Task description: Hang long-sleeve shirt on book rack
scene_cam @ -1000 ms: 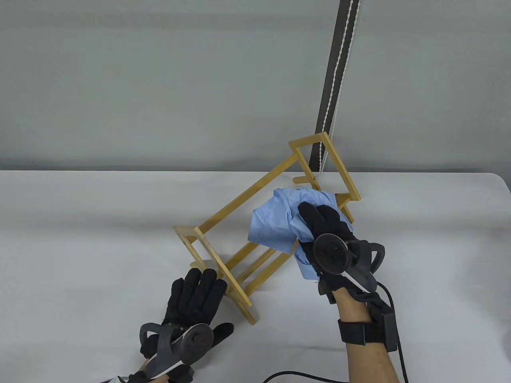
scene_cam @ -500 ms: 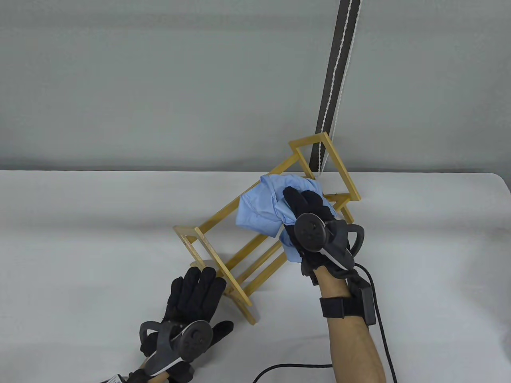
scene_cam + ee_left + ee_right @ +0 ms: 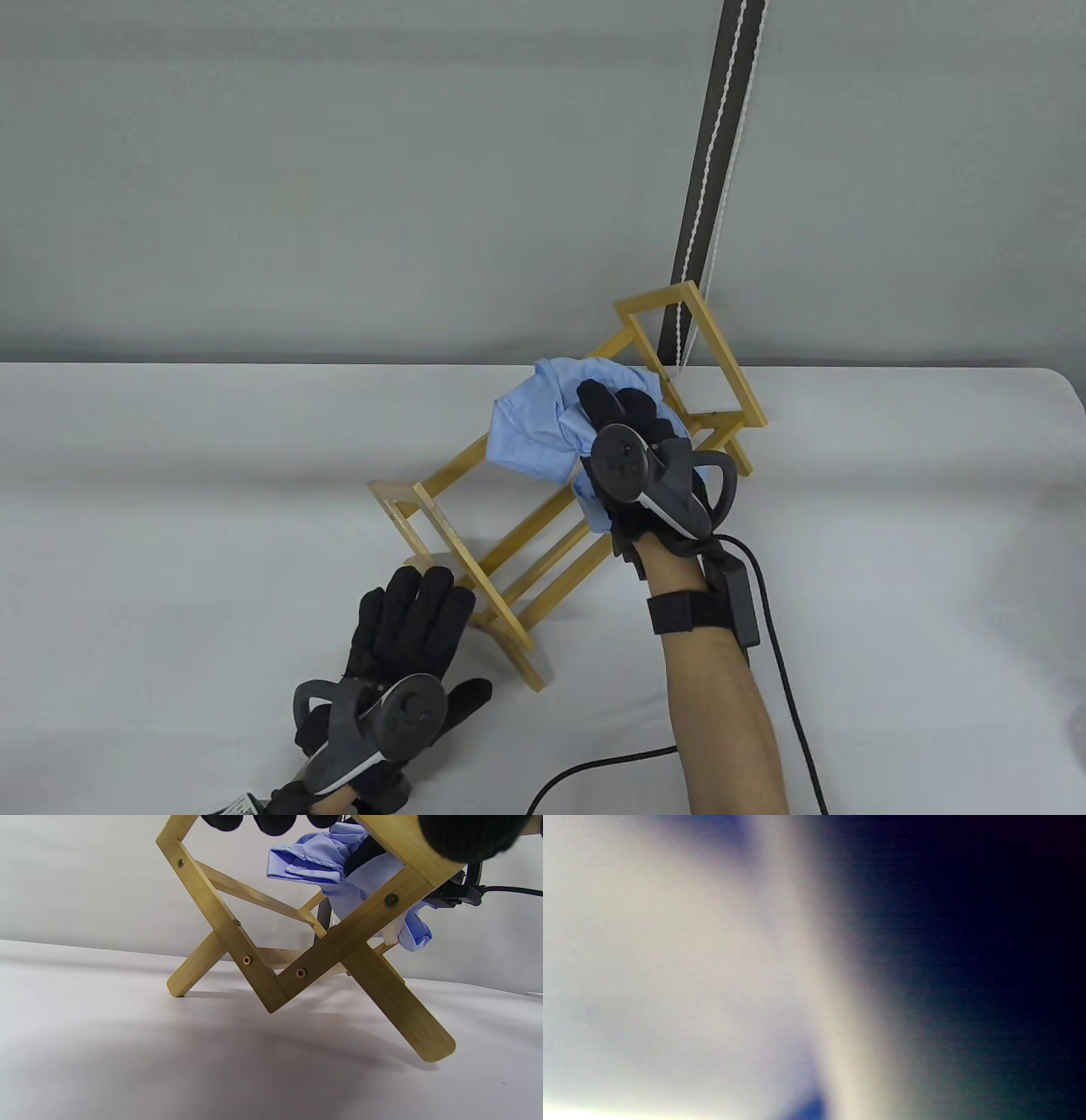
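Observation:
A light-blue shirt (image 3: 528, 427), bunched up, is over the far top rail of the wooden book rack (image 3: 441, 519) near its right end. My right hand (image 3: 624, 418) grips the bunched shirt from above. My left hand (image 3: 413, 613) rests flat with fingers spread against the rack's near left end frame. In the left wrist view the rack's crossed end legs (image 3: 322, 955) fill the frame, with the shirt (image 3: 322, 857) behind them and my fingertips (image 3: 271, 821) at the top edge. The right wrist view is a blur.
The rack stands slanted on a white table (image 3: 170, 509). A dark strap with a white cord (image 3: 704, 170) hangs behind the rack's far end. A black cable (image 3: 594, 768) trails from my right wrist across the table.
My right hand has carried the bunched shirt up and to the left, from the rack's near side to over its far top rail. My left hand has barely moved.

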Tool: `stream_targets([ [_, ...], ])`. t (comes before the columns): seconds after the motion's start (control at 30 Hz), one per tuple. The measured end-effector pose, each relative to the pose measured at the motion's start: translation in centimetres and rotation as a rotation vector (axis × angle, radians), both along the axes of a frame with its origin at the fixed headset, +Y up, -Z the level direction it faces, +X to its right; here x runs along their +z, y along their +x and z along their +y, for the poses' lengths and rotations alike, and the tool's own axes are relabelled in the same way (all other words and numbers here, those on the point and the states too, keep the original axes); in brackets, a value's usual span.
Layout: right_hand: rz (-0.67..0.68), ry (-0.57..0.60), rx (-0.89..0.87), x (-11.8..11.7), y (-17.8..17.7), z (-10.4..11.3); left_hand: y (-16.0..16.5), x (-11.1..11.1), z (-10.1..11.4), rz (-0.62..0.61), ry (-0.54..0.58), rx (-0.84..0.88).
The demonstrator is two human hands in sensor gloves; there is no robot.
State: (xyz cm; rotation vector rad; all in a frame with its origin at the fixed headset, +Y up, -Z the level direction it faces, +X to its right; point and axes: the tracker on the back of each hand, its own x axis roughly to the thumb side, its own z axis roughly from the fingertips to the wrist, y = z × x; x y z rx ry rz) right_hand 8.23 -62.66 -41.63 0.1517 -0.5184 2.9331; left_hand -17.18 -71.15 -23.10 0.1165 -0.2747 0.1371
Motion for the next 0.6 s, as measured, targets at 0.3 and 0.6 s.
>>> stream_targets([
  [0.3, -0.022, -0.073, 0.031, -1.6, -0.8, -1.6, 0.0, -0.1, -0.1, 0.006, -0.020, -0.001],
  [0.6, -0.044, -0.130, 0.124, -2.5, -2.2, -2.9, -0.1, -0.2, 0.0, 0.018, -0.027, 0.002],
])
